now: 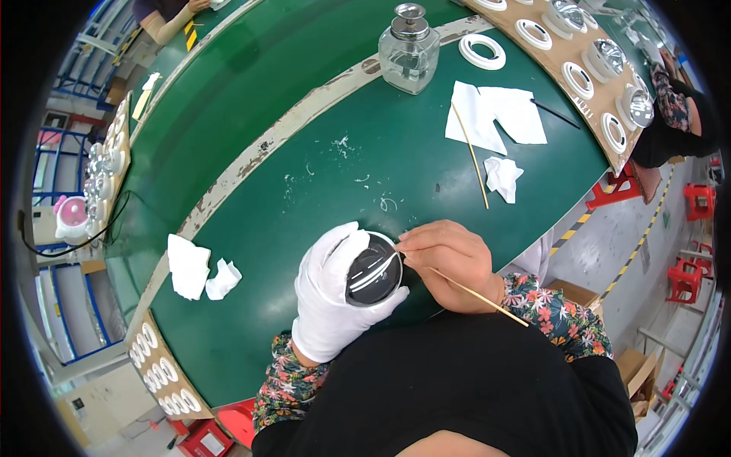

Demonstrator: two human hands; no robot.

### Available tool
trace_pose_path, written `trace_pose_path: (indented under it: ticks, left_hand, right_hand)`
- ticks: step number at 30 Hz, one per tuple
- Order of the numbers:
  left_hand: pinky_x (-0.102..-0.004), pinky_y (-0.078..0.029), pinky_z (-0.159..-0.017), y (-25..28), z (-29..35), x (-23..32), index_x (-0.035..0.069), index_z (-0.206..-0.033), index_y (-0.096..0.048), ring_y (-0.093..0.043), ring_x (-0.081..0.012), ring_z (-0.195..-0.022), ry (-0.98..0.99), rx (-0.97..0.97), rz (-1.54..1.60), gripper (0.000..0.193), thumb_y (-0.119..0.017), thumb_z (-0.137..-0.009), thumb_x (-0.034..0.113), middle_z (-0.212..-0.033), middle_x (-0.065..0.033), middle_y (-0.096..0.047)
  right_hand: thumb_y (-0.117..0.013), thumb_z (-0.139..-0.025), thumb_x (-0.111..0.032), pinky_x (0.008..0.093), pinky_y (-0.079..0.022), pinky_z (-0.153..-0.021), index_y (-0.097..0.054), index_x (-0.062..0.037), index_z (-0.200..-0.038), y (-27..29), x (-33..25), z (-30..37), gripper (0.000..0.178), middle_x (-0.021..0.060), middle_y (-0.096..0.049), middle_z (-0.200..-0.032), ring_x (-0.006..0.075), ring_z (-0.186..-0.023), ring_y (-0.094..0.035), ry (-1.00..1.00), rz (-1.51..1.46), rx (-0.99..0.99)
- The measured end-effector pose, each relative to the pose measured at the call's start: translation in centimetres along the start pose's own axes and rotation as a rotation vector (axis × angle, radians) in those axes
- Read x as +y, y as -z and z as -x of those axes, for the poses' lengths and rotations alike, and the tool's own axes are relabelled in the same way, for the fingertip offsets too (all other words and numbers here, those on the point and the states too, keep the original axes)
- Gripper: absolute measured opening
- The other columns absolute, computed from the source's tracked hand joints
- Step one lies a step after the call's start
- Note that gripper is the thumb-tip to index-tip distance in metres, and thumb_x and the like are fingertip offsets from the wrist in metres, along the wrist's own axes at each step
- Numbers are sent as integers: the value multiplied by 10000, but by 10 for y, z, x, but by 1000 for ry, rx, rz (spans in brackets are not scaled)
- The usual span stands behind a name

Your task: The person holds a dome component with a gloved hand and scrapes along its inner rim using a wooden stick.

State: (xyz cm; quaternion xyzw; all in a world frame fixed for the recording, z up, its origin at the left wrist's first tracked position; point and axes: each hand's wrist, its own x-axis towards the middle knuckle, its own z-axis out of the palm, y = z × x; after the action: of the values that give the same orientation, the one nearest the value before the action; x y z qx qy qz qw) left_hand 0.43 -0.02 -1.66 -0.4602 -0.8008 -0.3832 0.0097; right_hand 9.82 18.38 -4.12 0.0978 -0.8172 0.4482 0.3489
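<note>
Cupping the dark round piece from its left and lower sides, your white-gloved left hand holds it just in front of your body, at the near side of the green table. The gloved fingers are curved around the rim, closed on the piece rather than spread. Your bare right hand comes in from the other side, its thumb and fingertips drawn narrow in a pinch around the thin wooden stick. The relation that matters is between those pinched fingertips and the rim: the round piece lies directly to their left, and they sit right at its upper-right edge. Whether the stick's tip touches the rim you cannot tell, since the fingers hide it. Your left hand has the piece in its grasp, so it is the nearer one, with the right only just beside it. The stick's long axis slants from the rim, at upper left, down toward your right sleeve, its free end standing out below your palm. The piece itself looks circular, so no long axis shows; its glossy dark face points up toward your head, crossed by bright curved reflections, and you cannot tell whether that face is hollow or domed.
</note>
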Motion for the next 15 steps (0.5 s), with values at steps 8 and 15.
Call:
trace_pose_path:
  ticks: [8,15]
  left_hand:
    - [-427,-525,-855,2,1,-1,116,-1262,-553,-637,-340,-1008,-18,-2,9,838,-950,-544,286,-1233,-140,-592]
    - [-428,-534,-837,3,-2,2,113,-1263,-549,-645,-339,-989,-1,-21,10,837,-950,-548,280,-1228,-149,-592]
  right_hand:
    - [-734,-757,104,369,-565,-718,-631,12,-846,3,-5,1,164,129,-697,-918,297,-843,-717,-6,-18,-20]
    - [-733,-761,100,372,-566,-727,-646,22,-873,1,-3,2,162,145,-698,-948,301,-868,-710,-15,-22,-17]
